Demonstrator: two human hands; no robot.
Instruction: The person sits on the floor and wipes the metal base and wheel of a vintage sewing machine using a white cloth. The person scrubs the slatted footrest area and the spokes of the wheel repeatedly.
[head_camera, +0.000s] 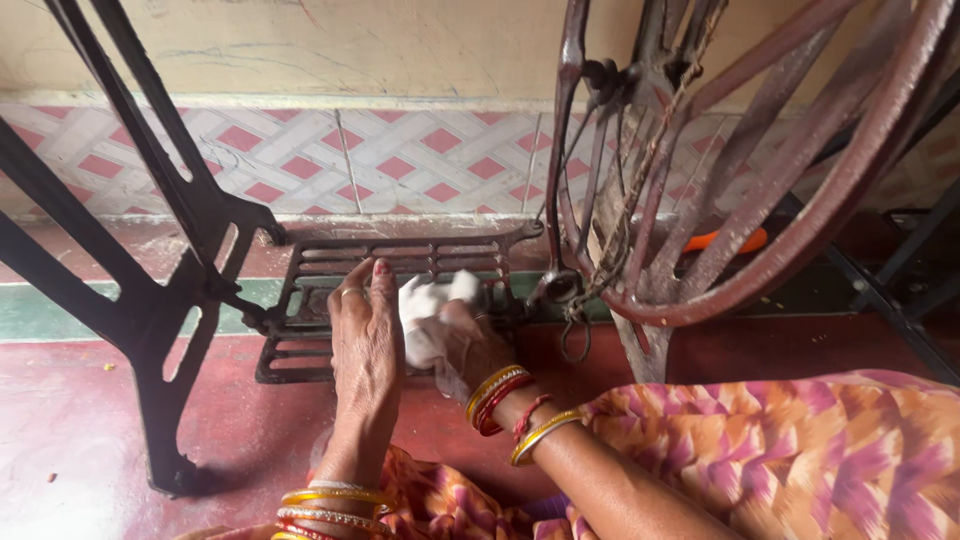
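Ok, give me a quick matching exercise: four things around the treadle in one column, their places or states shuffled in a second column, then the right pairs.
Things:
1. white crumpled cloth
2. black slatted iron treadle
3. large dark red spoked wheel
4. left hand

Places or states:
A. upright, right of the treadle
B. flat on the treadle, fingers extended
C. gripped in the right hand
D. low between the black stand legs, above the red floor

Pairs: 1-C, 2-D, 3-A, 4-B

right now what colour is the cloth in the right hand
White, seen in the head view: the cloth is bunched in the right hand on the treadle.
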